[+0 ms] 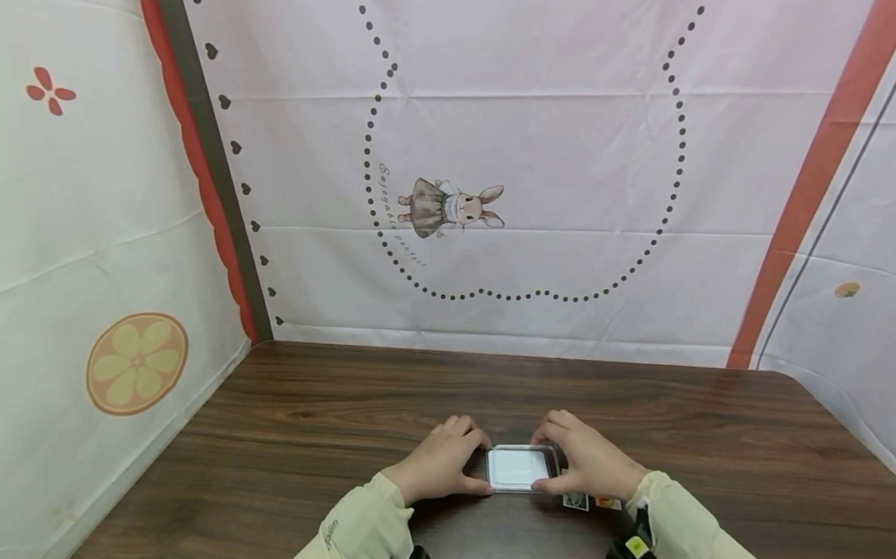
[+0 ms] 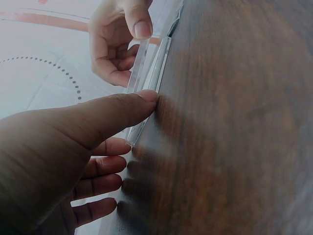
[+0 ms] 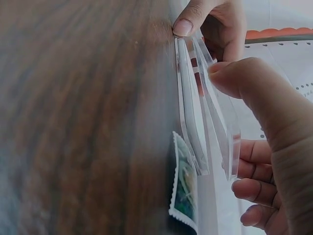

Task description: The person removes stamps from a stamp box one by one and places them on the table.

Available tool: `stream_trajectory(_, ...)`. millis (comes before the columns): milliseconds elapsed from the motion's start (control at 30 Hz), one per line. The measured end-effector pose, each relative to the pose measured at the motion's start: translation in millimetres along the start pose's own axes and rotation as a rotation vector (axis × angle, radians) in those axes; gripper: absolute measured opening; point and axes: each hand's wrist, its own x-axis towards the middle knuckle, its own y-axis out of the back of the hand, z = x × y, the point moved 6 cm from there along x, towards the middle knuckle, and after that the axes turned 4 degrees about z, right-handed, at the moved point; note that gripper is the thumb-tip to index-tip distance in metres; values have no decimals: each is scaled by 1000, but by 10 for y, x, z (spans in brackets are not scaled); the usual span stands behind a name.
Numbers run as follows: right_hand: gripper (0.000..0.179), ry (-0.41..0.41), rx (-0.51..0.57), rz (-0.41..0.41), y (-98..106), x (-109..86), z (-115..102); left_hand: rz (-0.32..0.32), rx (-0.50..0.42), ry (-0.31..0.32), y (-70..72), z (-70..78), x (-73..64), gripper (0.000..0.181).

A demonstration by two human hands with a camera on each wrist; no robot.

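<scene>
A small clear plastic case (image 1: 516,467) with a white insert (image 3: 193,98) lies on the table between the two hands. Its transparent lid (image 3: 226,132) is tilted up from the base, the gap widening toward the right side. My left hand (image 1: 443,461) grips the left end of the case, thumb on the near edge and fingers by the far edge. At the other end, my right hand (image 1: 589,461) holds the lid between thumb and fingers. A postage stamp (image 3: 184,183) with a scalloped white border lies beside the case, under the right hand.
A second, orange-toned stamp (image 1: 608,503) lies by the right wrist. The dark wood-grain table (image 1: 333,393) extends around the hands. Printed white cloth (image 1: 564,183) hangs behind it and at both sides.
</scene>
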Motion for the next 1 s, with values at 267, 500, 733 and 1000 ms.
stream_trajectory(267,43,-12,21,-18,-25,15,-8,2,-13,8,10,5,-5,52)
stream_trajectory(500,44,-9,29,-25,-37,43,-20,-2,-19,17,7,-1,-2,53)
stream_trajectory(733,42,-4,18,-21,-53,55,-13,-12,-22,24,-9,-19,14,53)
stream_trajectory(1000,42,0,12,-22,-63,58,-20,-15,-23,26,-14,-23,14,53)
